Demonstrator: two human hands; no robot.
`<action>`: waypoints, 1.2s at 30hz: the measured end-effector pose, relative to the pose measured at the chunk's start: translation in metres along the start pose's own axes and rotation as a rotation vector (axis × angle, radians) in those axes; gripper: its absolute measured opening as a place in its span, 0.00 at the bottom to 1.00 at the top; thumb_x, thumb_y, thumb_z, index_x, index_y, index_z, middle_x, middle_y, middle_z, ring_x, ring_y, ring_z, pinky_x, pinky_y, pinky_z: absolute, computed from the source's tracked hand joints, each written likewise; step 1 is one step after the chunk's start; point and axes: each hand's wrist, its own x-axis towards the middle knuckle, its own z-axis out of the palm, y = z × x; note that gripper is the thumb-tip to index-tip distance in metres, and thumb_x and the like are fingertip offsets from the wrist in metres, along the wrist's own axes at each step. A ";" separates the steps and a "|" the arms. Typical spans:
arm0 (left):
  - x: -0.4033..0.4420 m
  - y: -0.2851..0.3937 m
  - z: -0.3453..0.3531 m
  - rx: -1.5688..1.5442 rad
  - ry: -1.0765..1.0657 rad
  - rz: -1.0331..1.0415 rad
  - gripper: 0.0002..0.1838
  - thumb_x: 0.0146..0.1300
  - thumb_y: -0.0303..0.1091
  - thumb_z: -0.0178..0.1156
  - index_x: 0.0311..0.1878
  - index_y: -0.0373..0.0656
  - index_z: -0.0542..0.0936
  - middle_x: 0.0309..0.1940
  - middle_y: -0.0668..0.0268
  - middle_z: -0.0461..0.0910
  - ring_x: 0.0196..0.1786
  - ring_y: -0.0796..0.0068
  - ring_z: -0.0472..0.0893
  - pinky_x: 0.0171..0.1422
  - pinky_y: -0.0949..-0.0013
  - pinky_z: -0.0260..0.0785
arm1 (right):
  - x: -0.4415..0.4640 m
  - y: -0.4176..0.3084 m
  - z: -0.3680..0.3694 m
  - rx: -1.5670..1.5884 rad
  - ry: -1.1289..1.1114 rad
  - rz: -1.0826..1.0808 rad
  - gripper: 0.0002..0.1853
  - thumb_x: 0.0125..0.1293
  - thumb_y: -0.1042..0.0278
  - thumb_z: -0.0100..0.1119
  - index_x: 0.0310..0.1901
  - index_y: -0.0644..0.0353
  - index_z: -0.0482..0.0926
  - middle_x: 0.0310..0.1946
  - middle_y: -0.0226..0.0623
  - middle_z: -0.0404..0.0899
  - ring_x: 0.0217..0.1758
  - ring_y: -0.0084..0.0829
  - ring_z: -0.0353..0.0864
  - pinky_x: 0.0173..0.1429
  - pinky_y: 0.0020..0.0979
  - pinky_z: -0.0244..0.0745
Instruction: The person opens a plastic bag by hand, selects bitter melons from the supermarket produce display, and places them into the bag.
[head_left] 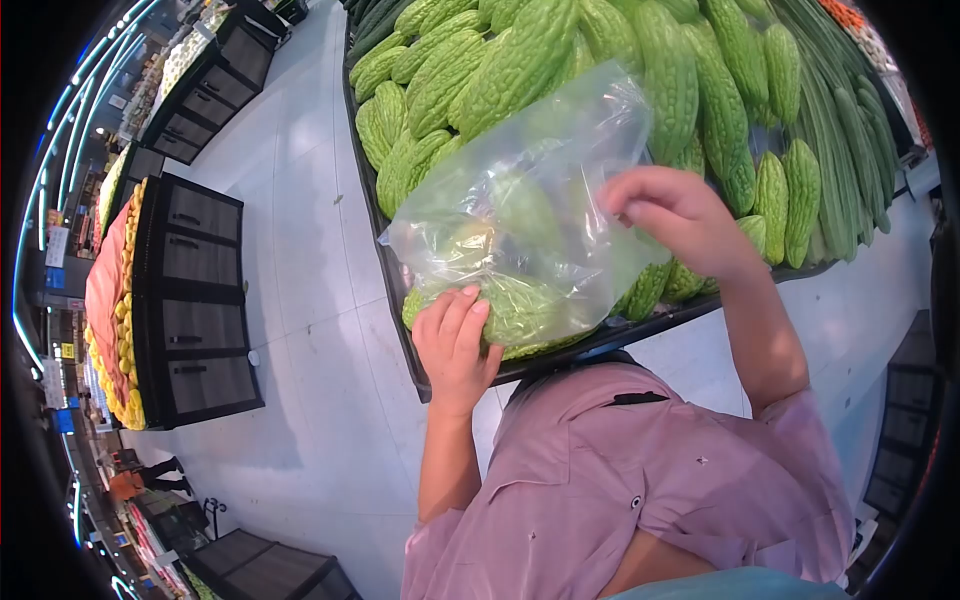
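A clear plastic bag [520, 215] lies over the near part of a heap of green bitter melons [670, 80]. A bitter melon shows through its lower part. My left hand [455, 345] rests on the bag's lower left edge, fingers bent over the plastic and the melon under it. On the right, my right hand [680, 215] pinches the bag's right side between thumb and curled fingers. Whether the visible melon is inside the bag or beneath it is hard to tell.
Long thin green gourds [835, 130] lie at the right of the display, whose black rim [400, 335] runs along its left and near sides. A dark cabinet stand [205, 300] with yellow fruit is at the left. A person [165, 475] is far off, lower left.
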 end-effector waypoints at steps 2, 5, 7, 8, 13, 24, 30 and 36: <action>-0.002 0.000 0.001 -0.001 -0.022 -0.009 0.42 0.37 0.25 0.72 0.64 0.47 0.73 0.64 0.61 0.77 0.59 0.51 0.78 0.60 0.50 0.66 | 0.013 0.028 0.003 0.017 -0.124 0.219 0.08 0.70 0.76 0.54 0.45 0.63 0.82 0.42 0.36 0.84 0.50 0.28 0.82 0.57 0.33 0.76; -0.003 0.001 0.002 0.006 -0.057 -0.035 0.42 0.38 0.26 0.72 0.64 0.47 0.73 0.64 0.61 0.77 0.60 0.52 0.78 0.61 0.50 0.65 | 0.024 0.050 0.015 0.031 -0.193 0.090 0.08 0.72 0.73 0.55 0.47 0.63 0.82 0.36 0.32 0.83 0.43 0.25 0.82 0.50 0.30 0.77; -0.004 0.001 0.002 0.011 -0.075 -0.053 0.42 0.38 0.26 0.73 0.64 0.47 0.73 0.63 0.61 0.77 0.61 0.53 0.78 0.62 0.50 0.65 | 0.035 0.030 0.034 -0.021 -0.420 0.468 0.17 0.71 0.60 0.62 0.52 0.66 0.81 0.48 0.41 0.84 0.54 0.29 0.83 0.57 0.31 0.77; -0.004 0.002 0.003 0.016 -0.078 -0.050 0.42 0.38 0.26 0.73 0.64 0.46 0.74 0.63 0.61 0.78 0.61 0.53 0.78 0.62 0.50 0.65 | 0.036 0.033 0.045 -0.020 -0.420 0.469 0.17 0.71 0.60 0.62 0.52 0.66 0.81 0.48 0.41 0.84 0.54 0.29 0.83 0.57 0.31 0.77; -0.007 -0.001 0.005 0.000 -0.082 -0.093 0.43 0.39 0.28 0.77 0.64 0.44 0.72 0.62 0.56 0.78 0.62 0.48 0.77 0.66 0.48 0.64 | 0.037 0.046 0.075 -0.203 -0.516 -0.008 0.33 0.67 0.47 0.66 0.64 0.65 0.75 0.58 0.55 0.79 0.63 0.47 0.79 0.68 0.39 0.72; -0.024 -0.016 -0.011 0.055 -0.079 -0.272 0.45 0.36 0.24 0.76 0.66 0.47 0.74 0.62 0.53 0.75 0.64 0.45 0.74 0.67 0.46 0.65 | 0.004 0.028 0.089 -0.308 -0.494 0.014 0.42 0.67 0.35 0.61 0.71 0.61 0.68 0.63 0.56 0.75 0.67 0.54 0.75 0.69 0.44 0.70; -0.036 -0.040 -0.039 0.046 -0.059 -0.205 0.29 0.44 0.18 0.69 0.55 0.43 0.84 0.45 0.59 0.84 0.44 0.57 0.78 0.52 0.58 0.70 | -0.006 0.038 0.083 0.229 -0.472 0.207 0.40 0.70 0.44 0.63 0.72 0.67 0.65 0.60 0.51 0.78 0.66 0.41 0.79 0.68 0.41 0.74; -0.064 -0.045 -0.032 -0.761 0.171 -0.830 0.31 0.71 0.52 0.62 0.66 0.36 0.76 0.56 0.58 0.83 0.57 0.58 0.80 0.56 0.56 0.74 | -0.010 0.040 0.077 0.421 -0.400 0.164 0.37 0.72 0.47 0.63 0.68 0.71 0.68 0.54 0.42 0.83 0.58 0.26 0.82 0.61 0.28 0.76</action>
